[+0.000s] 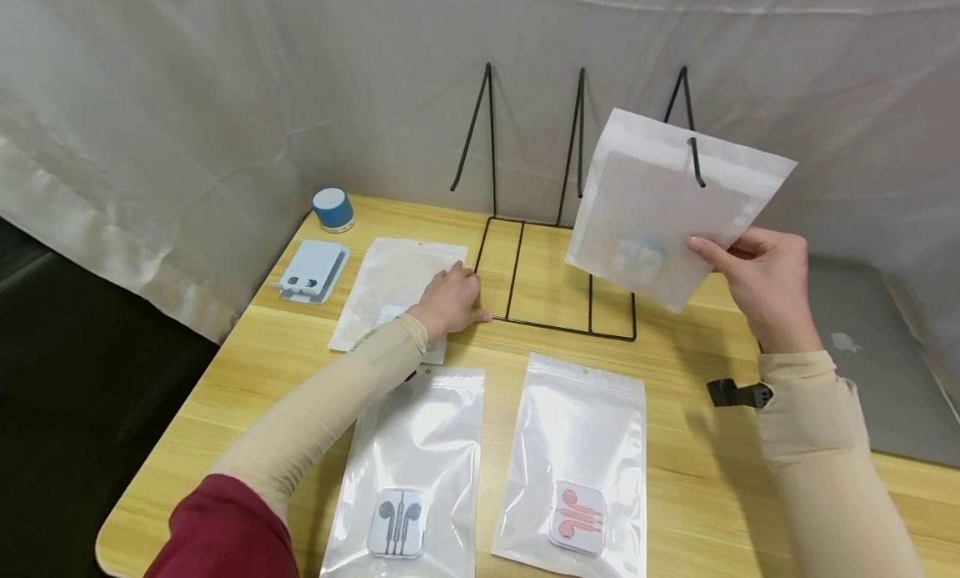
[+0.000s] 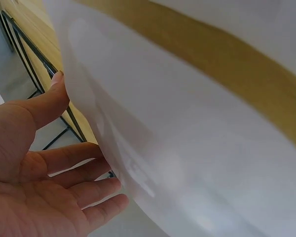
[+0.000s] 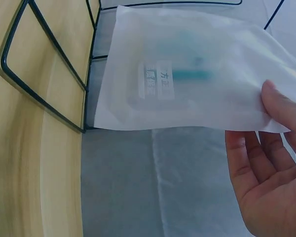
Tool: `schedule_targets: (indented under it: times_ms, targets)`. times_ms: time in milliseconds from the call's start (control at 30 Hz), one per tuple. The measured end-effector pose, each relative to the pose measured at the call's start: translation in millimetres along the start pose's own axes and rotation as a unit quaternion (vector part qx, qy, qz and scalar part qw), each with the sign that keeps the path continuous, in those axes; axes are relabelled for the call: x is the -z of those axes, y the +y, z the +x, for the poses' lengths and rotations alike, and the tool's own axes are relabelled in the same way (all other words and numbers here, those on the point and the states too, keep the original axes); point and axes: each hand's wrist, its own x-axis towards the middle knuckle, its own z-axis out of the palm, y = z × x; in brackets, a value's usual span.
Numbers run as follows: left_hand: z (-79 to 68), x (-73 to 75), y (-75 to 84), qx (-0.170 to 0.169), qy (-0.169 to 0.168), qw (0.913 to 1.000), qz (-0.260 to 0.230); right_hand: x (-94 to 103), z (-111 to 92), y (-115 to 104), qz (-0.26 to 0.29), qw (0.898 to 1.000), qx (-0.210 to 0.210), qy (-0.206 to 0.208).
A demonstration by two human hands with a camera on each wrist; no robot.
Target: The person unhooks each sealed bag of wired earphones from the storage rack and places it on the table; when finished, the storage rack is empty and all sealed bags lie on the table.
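Note:
My right hand [image 1: 771, 282] pinches the right edge of a white zip bag [image 1: 667, 203] between thumb and fingers. The hook at the rack's right end [image 1: 695, 157] sticks out through the bag's top. A teal shape with a printed label [image 3: 160, 80] shows faintly inside it in the right wrist view. My left hand [image 1: 452, 301] lies at the left front corner of the black wire rack [image 1: 570, 326], its thumb at the base wire and its fingers loosely extended. Beneath that hand and forearm is another white zip bag [image 1: 397, 269], lying flat on the table.
Nearer me lie two glossy bags, one with grey earphones [image 1: 397, 524], one with pink earphones [image 1: 577, 518]. A light blue folding stand [image 1: 311, 269] and a small blue speaker [image 1: 332, 208] stand at the left. A grey laptop [image 1: 885, 353] is on the right; a cloth [image 1: 300, 61] hangs behind.

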Motion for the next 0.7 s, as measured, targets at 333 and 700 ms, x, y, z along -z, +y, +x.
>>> schedule_targets:
  times_ms: [333, 700]
  targets:
    - [0.0, -0.5, 0.8, -0.004, 0.005, 1.0, -0.001, 8.7, -28, -9, -0.019, 1.0, 0.016, -0.017]
    - [0.6, -0.3, -0.9, -0.002, 0.004, 1.0, -0.003, 14.3, -51, -28, 0.042, 0.998, 0.034, -0.025]
